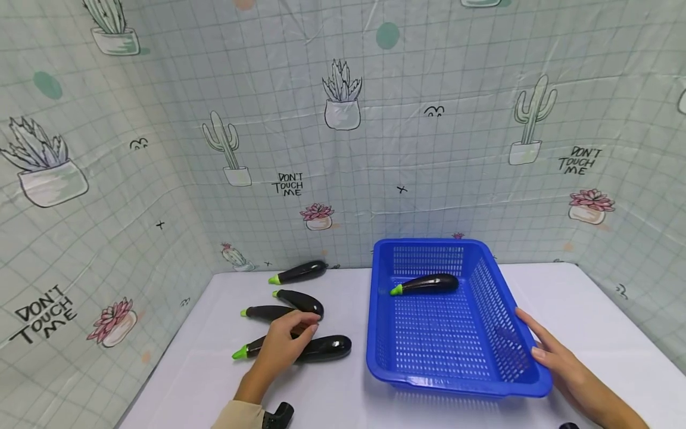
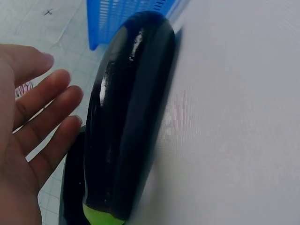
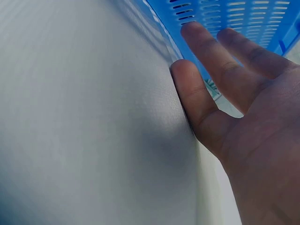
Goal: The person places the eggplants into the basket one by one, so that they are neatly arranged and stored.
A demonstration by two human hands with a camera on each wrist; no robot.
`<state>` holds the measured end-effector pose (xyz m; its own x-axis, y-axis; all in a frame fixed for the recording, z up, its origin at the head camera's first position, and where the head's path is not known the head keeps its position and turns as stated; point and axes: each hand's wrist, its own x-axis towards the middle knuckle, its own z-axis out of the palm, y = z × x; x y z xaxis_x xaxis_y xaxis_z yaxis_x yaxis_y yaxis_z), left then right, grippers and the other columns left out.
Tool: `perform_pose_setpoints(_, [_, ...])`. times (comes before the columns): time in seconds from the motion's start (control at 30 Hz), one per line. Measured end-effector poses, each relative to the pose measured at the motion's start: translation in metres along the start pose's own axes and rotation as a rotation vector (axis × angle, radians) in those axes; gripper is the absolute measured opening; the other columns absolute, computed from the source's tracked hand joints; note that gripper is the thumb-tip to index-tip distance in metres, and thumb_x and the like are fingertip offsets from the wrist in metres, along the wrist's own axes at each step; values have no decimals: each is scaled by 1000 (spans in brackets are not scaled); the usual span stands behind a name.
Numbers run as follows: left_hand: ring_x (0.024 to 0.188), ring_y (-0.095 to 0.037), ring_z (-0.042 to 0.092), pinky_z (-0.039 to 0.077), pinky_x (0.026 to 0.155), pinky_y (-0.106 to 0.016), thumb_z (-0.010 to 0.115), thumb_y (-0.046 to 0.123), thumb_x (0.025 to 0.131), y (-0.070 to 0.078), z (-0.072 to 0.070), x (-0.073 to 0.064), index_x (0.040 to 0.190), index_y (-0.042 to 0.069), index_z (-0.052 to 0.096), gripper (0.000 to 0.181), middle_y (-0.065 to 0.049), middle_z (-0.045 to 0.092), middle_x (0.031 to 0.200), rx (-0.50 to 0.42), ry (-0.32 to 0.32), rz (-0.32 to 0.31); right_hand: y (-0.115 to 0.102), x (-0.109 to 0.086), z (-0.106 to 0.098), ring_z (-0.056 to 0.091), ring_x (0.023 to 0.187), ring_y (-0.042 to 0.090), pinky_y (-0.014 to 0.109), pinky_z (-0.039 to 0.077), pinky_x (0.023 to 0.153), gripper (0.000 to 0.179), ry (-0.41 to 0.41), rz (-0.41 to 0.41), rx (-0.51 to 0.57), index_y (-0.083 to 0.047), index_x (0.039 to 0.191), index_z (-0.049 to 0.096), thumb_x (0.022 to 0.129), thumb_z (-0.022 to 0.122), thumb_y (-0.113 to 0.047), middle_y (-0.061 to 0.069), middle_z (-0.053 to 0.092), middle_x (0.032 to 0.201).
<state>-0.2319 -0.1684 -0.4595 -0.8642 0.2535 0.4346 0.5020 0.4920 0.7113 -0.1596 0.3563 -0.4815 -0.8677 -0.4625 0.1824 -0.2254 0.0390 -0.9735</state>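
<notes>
My left hand [image 1: 286, 339] hovers over the nearest eggplant [image 1: 327, 348], a glossy black one with a green stem end. In the left wrist view its fingers [image 2: 51, 108] are spread and slightly bent beside that eggplant [image 2: 126, 112], holding nothing. Just beyond the hand lie a partly covered eggplant [image 1: 265, 312] and a curved eggplant [image 1: 300, 301]. My right hand [image 1: 563, 369] rests against the right side of a blue perforated basket [image 1: 450, 387]; its fingers [image 3: 227, 65] look fairly straight along the outer wall. Inside the basket, toward the back, one eggplant [image 1: 431, 283] lies on the bottom.
Another eggplant [image 1: 300, 272] lies at the back of the white table [image 1: 187, 363], near the cactus-printed cloth [image 1: 375, 155] that hangs behind and at both sides. The basket stands right of the loose eggplants, with a strip of tabletop between.
</notes>
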Motion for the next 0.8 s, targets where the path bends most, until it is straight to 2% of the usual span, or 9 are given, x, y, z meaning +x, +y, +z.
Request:
perform_pose_setpoints(0.13, [86,-6,65,56,76,-26,73,4,90,1,1,0,109,6,74,19,9,67,94,34,-35,37,1,0,-1,28,132,-16,12,33,98,64,13,13,-13,-20,162,-1,105,22,-5,-21,4,160])
perform_pose_setpoints(0.33, [88,-8,65,56,76,-30,74,5,90,1,2,-1,111,6,73,22,7,68,98,101,-100,46,1,0,0,27,132,-16,12,32,97,64,22,24,-14,-22,163,0,105,22,-6,-19,2,161])
perform_pose_setpoints(0.53, [92,-11,66,56,78,-31,74,7,90,3,6,-2,112,6,73,22,5,70,102,118,-167,52,2,0,-1,26,132,-17,11,32,97,64,12,22,-15,-21,163,-1,105,22,-6,-19,2,161])
perform_pose_setpoints(0.8, [93,-12,66,56,79,-31,75,8,89,5,10,-2,111,7,73,22,5,70,101,144,-203,72,1,0,-2,27,133,-16,14,34,98,64,-15,12,-1,-21,162,-3,105,20,-5,-22,2,159])
